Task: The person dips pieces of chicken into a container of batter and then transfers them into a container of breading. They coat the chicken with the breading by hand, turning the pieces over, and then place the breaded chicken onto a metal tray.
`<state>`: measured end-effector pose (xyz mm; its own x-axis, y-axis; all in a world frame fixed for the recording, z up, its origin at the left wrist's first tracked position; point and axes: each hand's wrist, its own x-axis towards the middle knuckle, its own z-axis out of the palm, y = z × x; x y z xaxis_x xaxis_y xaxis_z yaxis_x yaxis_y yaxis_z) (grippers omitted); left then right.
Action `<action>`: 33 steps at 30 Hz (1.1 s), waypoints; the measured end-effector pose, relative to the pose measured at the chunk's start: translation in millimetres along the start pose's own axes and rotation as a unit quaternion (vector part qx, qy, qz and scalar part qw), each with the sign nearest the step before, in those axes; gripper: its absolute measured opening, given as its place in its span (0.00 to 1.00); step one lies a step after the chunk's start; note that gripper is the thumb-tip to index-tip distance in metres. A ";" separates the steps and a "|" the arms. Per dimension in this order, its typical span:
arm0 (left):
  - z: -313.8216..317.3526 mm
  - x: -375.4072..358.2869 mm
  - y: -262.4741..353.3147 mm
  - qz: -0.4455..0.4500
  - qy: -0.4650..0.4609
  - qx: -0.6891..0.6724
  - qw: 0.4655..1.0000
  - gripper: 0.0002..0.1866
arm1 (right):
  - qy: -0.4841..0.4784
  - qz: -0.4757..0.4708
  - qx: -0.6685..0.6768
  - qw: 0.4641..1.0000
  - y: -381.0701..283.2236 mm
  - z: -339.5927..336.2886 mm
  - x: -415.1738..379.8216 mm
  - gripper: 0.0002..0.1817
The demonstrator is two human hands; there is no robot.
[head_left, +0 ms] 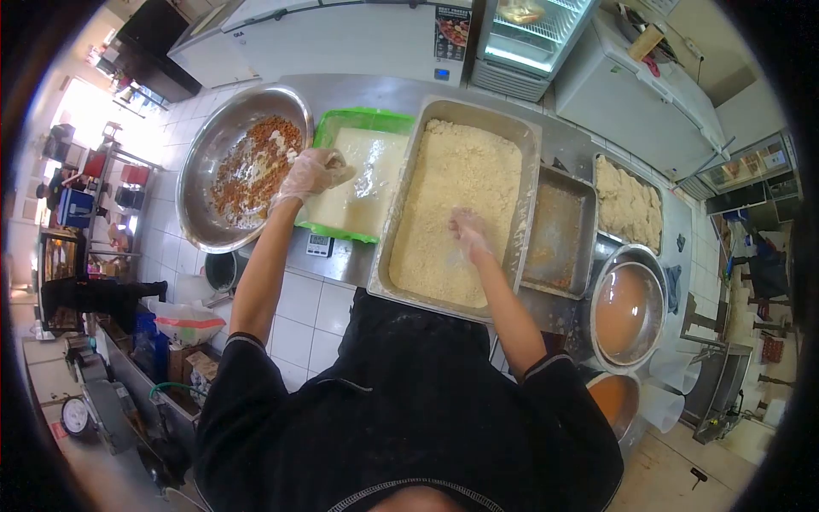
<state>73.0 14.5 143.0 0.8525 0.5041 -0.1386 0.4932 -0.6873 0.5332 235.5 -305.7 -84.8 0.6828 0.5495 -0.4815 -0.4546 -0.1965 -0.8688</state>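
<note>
My left hand (314, 175), in a clear plastic glove, is over the left edge of a green tray (320, 229) of pale, wet batter (368, 175). Its fingers are curled together; what they hold, if anything, is too small to make out. My right hand (469, 232), also gloved, rests fingers down in the pale, crumbly flour (448, 166) that fills a deep metal pan (384, 282). Its fingers look loosely apart, with nothing seen in them. Beside my left hand stands a large steel bowl (198, 200) with brown crumbly pieces and white powder (256, 166).
A small digital scale or timer (319, 246) sits below the green tray. Right of the pan are an almost bare metal tray (554, 243), a tray of lumpy floured pieces (630, 200) and bowls of orange-brown liquid (623, 311). White chest freezers (341, 47) stand behind the steel table.
</note>
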 end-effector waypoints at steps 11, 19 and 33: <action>-14.2 8.3 52.7 0.057 -0.012 0.010 0.998 0.20 | 0.025 0.007 -0.059 0.998 -39.3 -20.1 -89.0 0.25; 15.2 49.8 124.8 0.151 -0.225 0.014 0.962 0.11 | 0.077 -0.005 0.039 0.996 -29.4 -28.6 -124.2 0.22; 98.9 134.3 118.0 0.236 -0.115 0.098 0.960 0.12 | -0.007 -0.078 -0.165 0.983 -6.0 -3.5 -136.8 0.29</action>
<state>262.8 -50.6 104.8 0.9936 -0.0001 -0.1130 0.0474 -0.9072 0.4181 146.8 -382.6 -14.1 0.7207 0.6041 -0.3401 -0.1326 -0.3614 -0.9229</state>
